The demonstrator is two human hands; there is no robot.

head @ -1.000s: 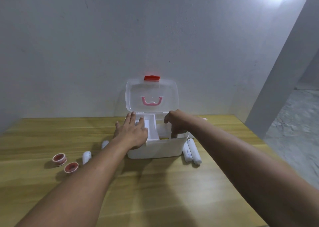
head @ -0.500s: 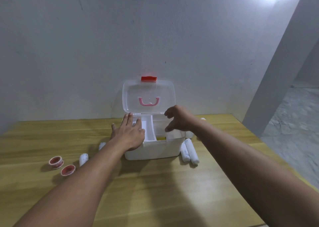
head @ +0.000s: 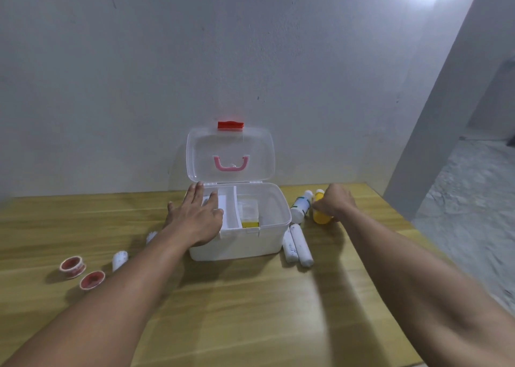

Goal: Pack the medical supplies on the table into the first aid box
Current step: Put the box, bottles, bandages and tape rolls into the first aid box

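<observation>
right hand [head: 335, 200] curled around the yellow bottle [head: 320, 213] just right of the first aid box [head: 239, 244]; left hand [head: 195, 216] flat, fingers released, on the box's left rim; bare tabletop [head: 250, 311] in front of the box.

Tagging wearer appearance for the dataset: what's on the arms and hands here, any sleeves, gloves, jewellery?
Nothing worn. Both forearms are bare up to the frame edge, with no sleeves in view. The left hand and right hand have no gloves, and no rings, watch or wristbands show.

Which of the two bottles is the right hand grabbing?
The yellow bottle, farther from the box; the right hand closes on it. The white bottle stands untouched.
</observation>
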